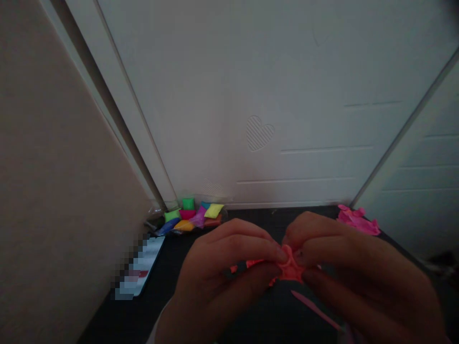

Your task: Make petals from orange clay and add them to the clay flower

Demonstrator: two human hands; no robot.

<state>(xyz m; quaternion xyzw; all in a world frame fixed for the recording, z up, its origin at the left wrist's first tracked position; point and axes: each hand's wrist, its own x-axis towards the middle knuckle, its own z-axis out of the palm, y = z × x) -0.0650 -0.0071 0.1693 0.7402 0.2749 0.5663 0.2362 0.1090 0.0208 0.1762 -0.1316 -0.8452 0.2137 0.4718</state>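
Note:
Both hands meet low in the view around a small coral-pink piece of modelling clay [292, 271] with a ridged, roughly star-like outline. My left hand [217, 265] pinches its left side between thumb and fingers. On the right side, the fingertips and thumb of my right hand [362, 267] press against the same clay. More coral-pink clay [253, 263] shows behind my left fingers, partly hidden by them. Below the held piece lies a thin pink modelling tool [315, 307], its lower end running under my right hand.
Small colourful clay packets [188, 220] in clear wrap lie at the back left of the dark tabletop [172, 306]. A phone-like device [148, 265], partly pixelated, is at the left edge. Crumpled bright-pink material [358, 220] lies at the back right. A white panel [215, 95] rises behind.

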